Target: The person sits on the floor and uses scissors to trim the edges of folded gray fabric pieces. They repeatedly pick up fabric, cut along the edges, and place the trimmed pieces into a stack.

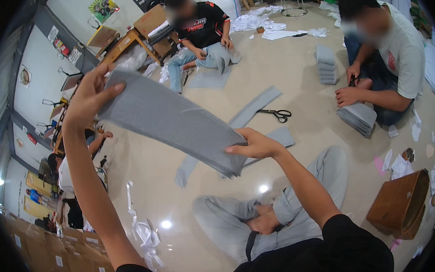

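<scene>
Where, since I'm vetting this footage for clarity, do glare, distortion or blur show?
Head view: bright glare spots, likely reflected lights, on the glossy floor; head view: the left wall bends toward the black rim; head view: blurring covers the heads of the co-workers in black and white, while the held gray fabric looks fairly clear.

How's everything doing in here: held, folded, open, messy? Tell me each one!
Left hand, closed on gray cloth
Right hand, closed on gray cloth
Gray cloth, held up between both hands
Floor scissors, lying down, blades unclear
Gray pile, folded, stacked
Box, open
White scraps, scattered
</scene>
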Motion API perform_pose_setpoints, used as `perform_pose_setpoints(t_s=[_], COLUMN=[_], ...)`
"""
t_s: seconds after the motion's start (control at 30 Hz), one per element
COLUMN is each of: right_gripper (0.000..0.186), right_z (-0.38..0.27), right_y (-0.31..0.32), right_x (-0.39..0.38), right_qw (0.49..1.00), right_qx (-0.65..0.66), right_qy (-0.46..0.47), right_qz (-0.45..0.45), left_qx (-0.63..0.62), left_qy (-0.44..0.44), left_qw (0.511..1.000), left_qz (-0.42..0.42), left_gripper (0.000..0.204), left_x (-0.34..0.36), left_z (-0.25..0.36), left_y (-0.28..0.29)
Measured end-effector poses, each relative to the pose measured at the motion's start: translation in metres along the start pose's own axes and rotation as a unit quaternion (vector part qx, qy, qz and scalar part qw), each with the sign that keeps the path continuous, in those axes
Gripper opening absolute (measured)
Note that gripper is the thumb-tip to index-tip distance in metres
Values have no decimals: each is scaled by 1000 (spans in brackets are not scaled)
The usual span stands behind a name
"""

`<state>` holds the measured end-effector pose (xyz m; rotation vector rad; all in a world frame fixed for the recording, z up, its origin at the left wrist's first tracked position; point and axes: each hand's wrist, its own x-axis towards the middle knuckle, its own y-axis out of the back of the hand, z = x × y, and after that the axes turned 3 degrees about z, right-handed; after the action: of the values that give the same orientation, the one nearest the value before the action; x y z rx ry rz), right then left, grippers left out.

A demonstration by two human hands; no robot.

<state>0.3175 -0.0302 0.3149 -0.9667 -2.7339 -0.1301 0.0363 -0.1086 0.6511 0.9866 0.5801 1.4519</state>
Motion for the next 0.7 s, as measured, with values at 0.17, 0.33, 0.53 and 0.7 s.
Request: perform_pose_setpoints(t_s=[0.17,0.33,0.53,0.7], right_gripper=[54,60,47,48], right_z=[29,128,230,219], right_y=[-8,-40,-63,-37], right_x=[-21,-48,-81,-74], right_qw=[986,917,879,866], right_qx=[-52,-49,-73,-123], right_qy=[-31,-190,-269,-338], right_qz=[-158,-348,-386,-346], left_qx=[-84,-266,-386,-345], left_qy=[143,337,489,520], left_qw=[979,890,755,763], left_qz=[121,152,204,171], left_gripper=[39,28,26,28], left_x=[-147,-333,-461,-466], left_z=[-147,-227,-271,-275], left_y=[-29,-176,-336,-351])
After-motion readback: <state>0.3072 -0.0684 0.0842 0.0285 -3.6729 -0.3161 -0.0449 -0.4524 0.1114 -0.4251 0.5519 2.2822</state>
